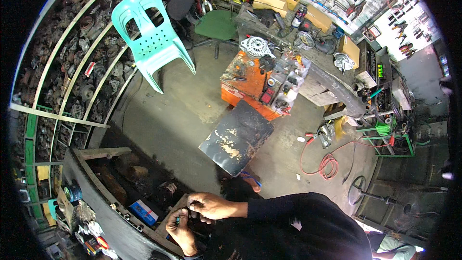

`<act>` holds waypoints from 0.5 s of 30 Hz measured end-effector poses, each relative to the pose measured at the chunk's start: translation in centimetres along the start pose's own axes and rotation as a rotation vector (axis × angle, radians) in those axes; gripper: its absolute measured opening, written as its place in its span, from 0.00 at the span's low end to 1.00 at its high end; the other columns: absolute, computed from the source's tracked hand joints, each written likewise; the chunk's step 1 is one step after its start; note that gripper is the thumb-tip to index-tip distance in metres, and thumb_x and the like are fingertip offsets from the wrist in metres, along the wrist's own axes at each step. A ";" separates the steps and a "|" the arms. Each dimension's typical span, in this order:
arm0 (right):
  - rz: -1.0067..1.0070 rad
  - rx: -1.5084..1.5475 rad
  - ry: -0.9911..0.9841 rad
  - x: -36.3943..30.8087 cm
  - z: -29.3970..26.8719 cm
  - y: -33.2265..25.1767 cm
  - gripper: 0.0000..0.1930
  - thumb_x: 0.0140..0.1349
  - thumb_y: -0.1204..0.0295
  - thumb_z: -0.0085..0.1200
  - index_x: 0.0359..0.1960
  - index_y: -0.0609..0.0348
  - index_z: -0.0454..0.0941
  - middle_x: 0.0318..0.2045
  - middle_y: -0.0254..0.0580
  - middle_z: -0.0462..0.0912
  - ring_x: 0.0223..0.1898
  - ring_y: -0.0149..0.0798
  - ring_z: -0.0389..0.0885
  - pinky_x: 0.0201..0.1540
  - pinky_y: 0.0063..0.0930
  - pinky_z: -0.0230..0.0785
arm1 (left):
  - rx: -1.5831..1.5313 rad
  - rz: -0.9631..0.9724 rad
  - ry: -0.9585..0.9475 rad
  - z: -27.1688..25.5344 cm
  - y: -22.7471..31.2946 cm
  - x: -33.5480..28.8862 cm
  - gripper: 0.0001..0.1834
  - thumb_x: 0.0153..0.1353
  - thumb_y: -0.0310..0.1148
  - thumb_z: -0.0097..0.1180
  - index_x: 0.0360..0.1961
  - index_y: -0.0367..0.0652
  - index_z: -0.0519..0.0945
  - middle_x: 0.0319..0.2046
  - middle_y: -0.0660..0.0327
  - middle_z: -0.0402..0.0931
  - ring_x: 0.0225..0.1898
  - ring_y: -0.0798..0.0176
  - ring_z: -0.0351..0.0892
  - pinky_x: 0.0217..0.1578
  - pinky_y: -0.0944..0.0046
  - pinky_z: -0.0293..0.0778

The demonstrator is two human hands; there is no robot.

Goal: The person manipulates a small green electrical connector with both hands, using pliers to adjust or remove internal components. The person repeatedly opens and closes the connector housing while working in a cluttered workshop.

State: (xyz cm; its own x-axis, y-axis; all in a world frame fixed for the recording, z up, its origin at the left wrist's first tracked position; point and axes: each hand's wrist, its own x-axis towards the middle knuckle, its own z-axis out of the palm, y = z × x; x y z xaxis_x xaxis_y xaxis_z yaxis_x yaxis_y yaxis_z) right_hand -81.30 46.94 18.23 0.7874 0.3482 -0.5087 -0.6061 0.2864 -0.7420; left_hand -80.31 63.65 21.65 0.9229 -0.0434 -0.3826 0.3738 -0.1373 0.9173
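At the lower middle, my right hand (214, 206) and my left hand (181, 232) are close together with their fingers pinched. Between the fingertips is something small and dark, with a bit of teal by the left fingers; its kind is too small to make out. Both hands are above the edge of an open drawer or bin. A blue box (144, 212) lies in it, left of my hands. Beside the box, a brownish round part (138, 172) sits in shadow.
A dark worn panel (238, 137) stands ahead, before an orange workbench (246, 78) bearing an alternator (257, 46) and tools. A mint plastic chair (149, 38) is at far left, near racks of metal parts (72, 62). Red cable (328, 166) and a fan (357, 190) are at right.
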 end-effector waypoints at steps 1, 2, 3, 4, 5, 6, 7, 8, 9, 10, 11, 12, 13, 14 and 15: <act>0.008 0.063 -0.034 0.8 0.3 -0.2 0.08 0.79 0.68 0.43 0.48 0.58 0.73 0.26 0.37 0.80 0.20 0.31 0.79 0.20 0.27 0.76 | -0.036 -0.012 0.007 -0.2 0.4 0.6 0.05 0.68 0.26 0.63 0.36 0.35 0.86 0.30 0.64 0.83 0.32 0.71 0.74 0.38 0.69 0.68; -0.072 -0.004 -0.022 1.6 0.1 -0.7 0.08 0.80 0.68 0.42 0.47 0.57 0.74 0.25 0.34 0.79 0.20 0.27 0.77 0.20 0.25 0.75 | -0.070 -0.023 0.010 -0.5 0.8 1.5 0.05 0.68 0.26 0.63 0.36 0.34 0.86 0.29 0.64 0.82 0.31 0.72 0.73 0.36 0.69 0.67; -0.098 -0.075 0.023 2.3 0.1 -1.4 0.07 0.78 0.71 0.44 0.46 0.58 0.74 0.26 0.39 0.80 0.21 0.35 0.80 0.24 0.34 0.76 | -0.056 -0.029 0.016 -0.9 0.6 2.6 0.05 0.67 0.27 0.64 0.35 0.35 0.86 0.27 0.66 0.80 0.30 0.73 0.72 0.34 0.70 0.65; -0.309 -0.241 0.099 3.0 -0.1 -1.7 0.06 0.77 0.72 0.45 0.46 0.58 0.74 0.26 0.43 0.81 0.22 0.42 0.81 0.27 0.39 0.76 | -0.061 -0.059 0.030 -1.3 0.7 3.6 0.05 0.67 0.27 0.64 0.35 0.36 0.86 0.27 0.67 0.80 0.30 0.74 0.71 0.34 0.70 0.65; -0.518 -0.407 0.180 3.8 -0.1 -1.7 0.06 0.75 0.74 0.46 0.47 0.59 0.74 0.27 0.48 0.81 0.24 0.50 0.82 0.30 0.44 0.75 | -0.065 -0.088 0.042 -1.7 1.0 4.7 0.05 0.67 0.27 0.64 0.35 0.36 0.86 0.27 0.67 0.80 0.30 0.74 0.71 0.33 0.70 0.64; -0.530 -0.427 0.223 4.9 -0.4 -1.8 0.06 0.74 0.74 0.47 0.48 0.58 0.75 0.28 0.49 0.82 0.26 0.50 0.83 0.32 0.44 0.75 | -0.060 -0.074 0.045 -1.8 1.5 6.1 0.05 0.67 0.28 0.64 0.35 0.37 0.86 0.26 0.67 0.79 0.30 0.74 0.71 0.33 0.70 0.64; -0.543 -0.445 0.268 6.0 -0.4 -1.7 0.07 0.74 0.75 0.47 0.49 0.58 0.76 0.28 0.49 0.82 0.29 0.51 0.84 0.34 0.44 0.74 | -0.056 -0.060 0.046 -1.9 2.0 7.5 0.06 0.66 0.28 0.64 0.34 0.37 0.86 0.26 0.68 0.79 0.29 0.74 0.71 0.33 0.70 0.64; -0.555 -0.464 0.315 7.2 -0.6 -1.9 0.08 0.73 0.75 0.48 0.50 0.57 0.77 0.29 0.50 0.83 0.31 0.51 0.85 0.35 0.44 0.74 | -0.051 -0.046 0.044 -2.0 2.7 9.1 0.06 0.66 0.29 0.65 0.34 0.37 0.86 0.26 0.68 0.79 0.29 0.75 0.71 0.32 0.70 0.63; -0.516 -0.421 0.370 8.2 -1.2 -2.9 0.08 0.73 0.75 0.48 0.50 0.56 0.77 0.29 0.50 0.82 0.31 0.52 0.85 0.36 0.44 0.74 | -0.051 -0.115 0.074 -2.6 3.6 11.1 0.06 0.67 0.29 0.64 0.35 0.37 0.85 0.25 0.68 0.78 0.29 0.71 0.73 0.34 0.69 0.68; -0.477 -0.376 0.426 9.1 -2.2 -4.0 0.09 0.73 0.75 0.48 0.50 0.56 0.77 0.29 0.51 0.82 0.32 0.53 0.85 0.36 0.44 0.74 | -0.045 -0.118 0.062 -2.8 4.4 13.1 0.06 0.68 0.30 0.63 0.36 0.37 0.84 0.27 0.67 0.78 0.31 0.69 0.75 0.37 0.67 0.72; -0.437 -0.328 0.482 10.0 -3.4 -5.1 0.09 0.72 0.75 0.49 0.50 0.55 0.78 0.29 0.51 0.82 0.32 0.54 0.85 0.37 0.45 0.74 | -0.037 -0.121 0.047 -2.8 5.3 15.3 0.06 0.68 0.30 0.62 0.38 0.37 0.83 0.29 0.66 0.79 0.32 0.67 0.77 0.39 0.65 0.75; -0.425 -0.405 0.577 11.5 -4.8 -5.6 0.10 0.69 0.75 0.51 0.51 0.55 0.77 0.28 0.52 0.83 0.31 0.60 0.85 0.35 0.48 0.74 | -0.022 -0.090 0.016 -4.8 3.5 18.3 0.09 0.70 0.31 0.60 0.45 0.37 0.82 0.39 0.61 0.81 0.40 0.62 0.79 0.47 0.61 0.77; -0.454 -0.343 0.647 12.8 -5.7 -6.8 0.11 0.69 0.74 0.52 0.51 0.54 0.78 0.28 0.50 0.84 0.32 0.58 0.85 0.37 0.48 0.75 | 0.001 -0.056 -0.068 -4.8 4.4 20.4 0.11 0.70 0.32 0.60 0.48 0.37 0.82 0.41 0.60 0.81 0.43 0.62 0.78 0.48 0.61 0.76; -0.472 -0.343 0.696 14.1 -6.9 -7.9 0.11 0.69 0.73 0.53 0.51 0.53 0.79 0.29 0.49 0.84 0.33 0.57 0.86 0.38 0.47 0.75 | 0.024 -0.022 -0.154 -4.6 5.4 22.4 0.13 0.71 0.32 0.60 0.51 0.38 0.81 0.44 0.59 0.80 0.45 0.61 0.78 0.50 0.60 0.75; -0.493 -0.335 0.742 15.6 -7.9 -9.3 0.11 0.70 0.72 0.53 0.52 0.52 0.80 0.29 0.48 0.85 0.34 0.55 0.87 0.39 0.47 0.76 | 0.054 0.013 -0.237 -4.6 6.9 24.5 0.15 0.71 0.33 0.60 0.54 0.38 0.80 0.47 0.58 0.80 0.48 0.61 0.77 0.51 0.60 0.75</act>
State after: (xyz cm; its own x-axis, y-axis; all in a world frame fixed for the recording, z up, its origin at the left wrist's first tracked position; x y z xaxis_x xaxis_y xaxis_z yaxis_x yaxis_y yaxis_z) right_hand -62.52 42.66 13.79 0.8861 -0.4323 -0.1669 -0.2136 -0.0613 -0.9750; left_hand -54.67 66.16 19.08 0.8777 -0.2756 -0.3920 0.3507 -0.1880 0.9174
